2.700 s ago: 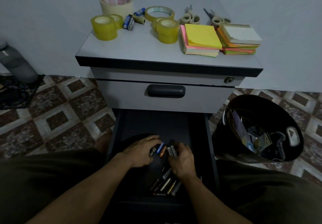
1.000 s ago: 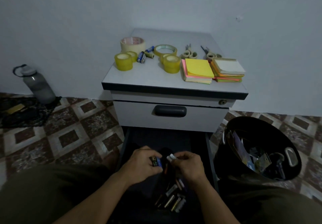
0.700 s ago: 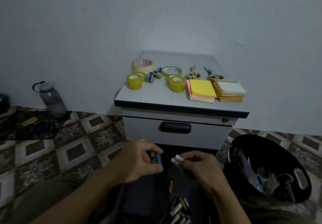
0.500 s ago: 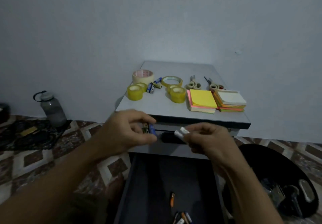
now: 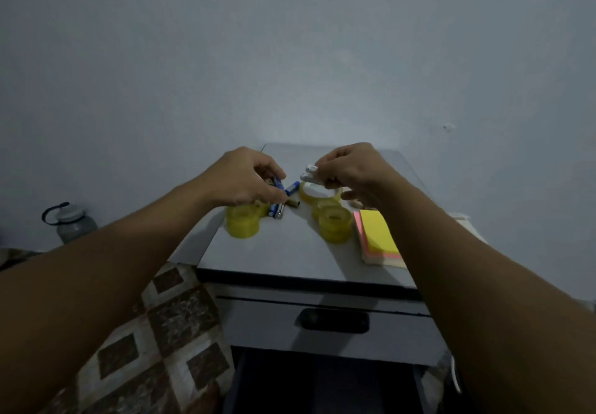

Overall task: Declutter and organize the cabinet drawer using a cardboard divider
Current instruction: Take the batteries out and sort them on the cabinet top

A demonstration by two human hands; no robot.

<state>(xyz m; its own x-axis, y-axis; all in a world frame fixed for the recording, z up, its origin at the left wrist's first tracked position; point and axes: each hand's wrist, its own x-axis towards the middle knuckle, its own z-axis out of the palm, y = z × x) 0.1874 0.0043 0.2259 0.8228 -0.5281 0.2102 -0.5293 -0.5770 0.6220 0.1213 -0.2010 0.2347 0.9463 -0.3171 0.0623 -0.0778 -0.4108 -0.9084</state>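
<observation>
- The left hand point(image 5: 243, 177) was pinched shut around blue batteries point(image 5: 276, 184), held above the cabinet top point(image 5: 290, 252); the fingers hid most of them.
- The right hand point(image 5: 350, 173) gripped pale batteries point(image 5: 309, 172); only their end caps showed past the fingertips.
- More loose batteries point(image 5: 283, 202) lay on the top beneath the left hand, among yellow tape rolls point(image 5: 335, 225), partly covered.
- The sticky-note stack point(image 5: 377, 236) sat at the right, its far side hidden by the right forearm.
- The open drawer point(image 5: 322, 384) was at the bottom edge, dark and cut off; its contents could not be made out.
- A water bottle point(image 5: 72, 223) stood on the floor at left, its base behind the left arm.
</observation>
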